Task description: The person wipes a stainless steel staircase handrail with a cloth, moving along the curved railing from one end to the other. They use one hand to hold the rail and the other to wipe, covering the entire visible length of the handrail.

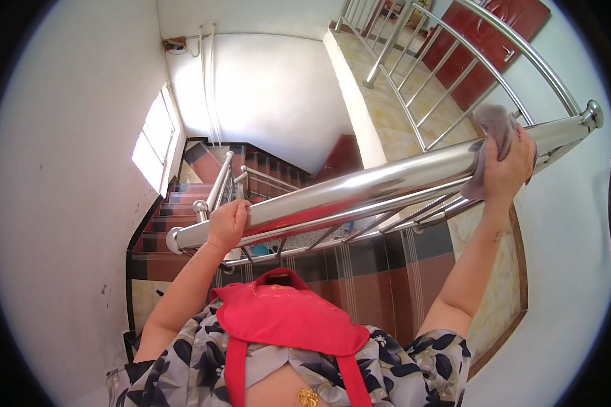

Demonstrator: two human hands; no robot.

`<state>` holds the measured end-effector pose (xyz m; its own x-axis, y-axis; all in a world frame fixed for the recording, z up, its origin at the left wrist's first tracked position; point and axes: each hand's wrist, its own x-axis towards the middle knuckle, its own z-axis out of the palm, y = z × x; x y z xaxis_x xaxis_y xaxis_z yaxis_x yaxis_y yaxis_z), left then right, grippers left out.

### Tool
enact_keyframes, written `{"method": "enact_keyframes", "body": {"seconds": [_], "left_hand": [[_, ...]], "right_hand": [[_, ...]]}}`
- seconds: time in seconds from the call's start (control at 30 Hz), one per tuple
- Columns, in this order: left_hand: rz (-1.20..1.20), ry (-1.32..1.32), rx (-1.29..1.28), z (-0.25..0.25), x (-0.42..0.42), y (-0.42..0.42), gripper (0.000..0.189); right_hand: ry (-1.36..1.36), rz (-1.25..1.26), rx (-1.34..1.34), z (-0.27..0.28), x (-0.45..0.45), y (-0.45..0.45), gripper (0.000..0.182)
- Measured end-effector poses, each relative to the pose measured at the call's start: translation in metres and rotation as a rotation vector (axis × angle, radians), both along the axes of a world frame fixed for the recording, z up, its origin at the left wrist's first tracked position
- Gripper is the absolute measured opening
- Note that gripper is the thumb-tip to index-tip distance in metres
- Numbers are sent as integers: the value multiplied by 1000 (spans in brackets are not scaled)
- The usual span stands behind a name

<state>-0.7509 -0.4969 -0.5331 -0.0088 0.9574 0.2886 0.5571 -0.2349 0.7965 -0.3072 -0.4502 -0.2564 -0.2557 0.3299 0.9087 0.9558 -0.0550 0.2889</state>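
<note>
A thick stainless-steel handrail (pixel 356 185) runs across in front of me, rising to the right in the picture. My left hand (pixel 229 224) is closed around the rail near its rounded left end. Farther along, my right hand (pixel 509 165) presses a greyish-mauve cloth (pixel 495 127) against the rail. The cloth drapes over the top of the rail and sticks out past my fingers. Thinner steel bars (pixel 331 216) run beneath the handrail. Part of the rail under the cloth and palm is hidden.
Red and black tiled stairs (pixel 183 208) descend at the left beside a bright window (pixel 155 142). A lower railing (pixel 219 183) stands there. Upper right, another steel railing (pixel 438 76) edges a marble-look landing (pixel 366 102) before a red door (pixel 514 30). White walls (pixel 71 178) enclose the stairwell.
</note>
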Motion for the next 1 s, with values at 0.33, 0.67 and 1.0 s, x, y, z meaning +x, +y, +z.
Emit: {"method": "enact_keyframes", "body": {"seconds": [0.33, 0.67, 1.0], "left_hand": [[0, 34, 73, -4, -2, 0, 32], [-33, 41, 196, -28, -8, 5, 25], [-28, 114, 66, -21, -10, 4, 25]], "right_hand": [[-37, 303, -400, -96, -150, -27, 42], [-45, 715, -681, -205, -288, -40, 47], [-94, 779, -694, -184, -251, -35, 53]]}}
